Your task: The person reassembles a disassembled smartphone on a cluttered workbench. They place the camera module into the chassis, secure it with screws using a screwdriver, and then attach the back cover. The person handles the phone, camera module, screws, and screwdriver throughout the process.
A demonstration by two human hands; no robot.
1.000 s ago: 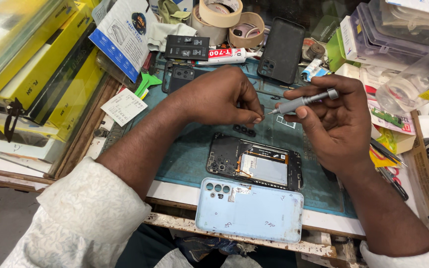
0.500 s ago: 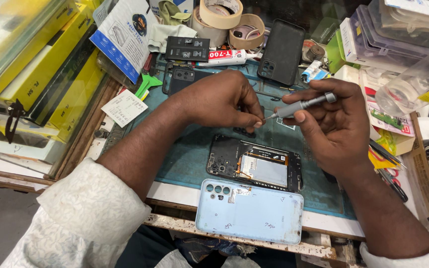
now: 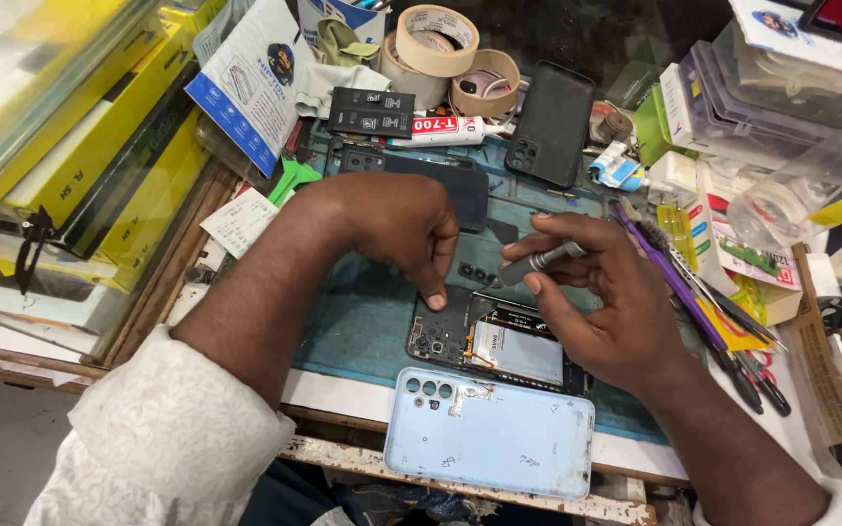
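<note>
Opened phone [image 3: 499,341] lies back-side up on the teal mat [image 3: 363,321], centre of the table, internals showing. Left hand [image 3: 397,229] curled, fingertip pressing on the phone's top-left corner, holding nothing that I can see. Right hand [image 3: 601,302] closed around a grey screwdriver [image 3: 538,263], tip pointing toward 9 o'clock, just above the phone's top edge. Light blue back cover [image 3: 489,433] sits at 6 o'clock of the phone, just beside it, at the table edge. Black phone case [image 3: 550,125] at 12 o'clock, well apart. Tape rolls [image 3: 440,39] near 11 o'clock. Tweezers and tools [image 3: 723,312] at 3 o'clock.
</note>
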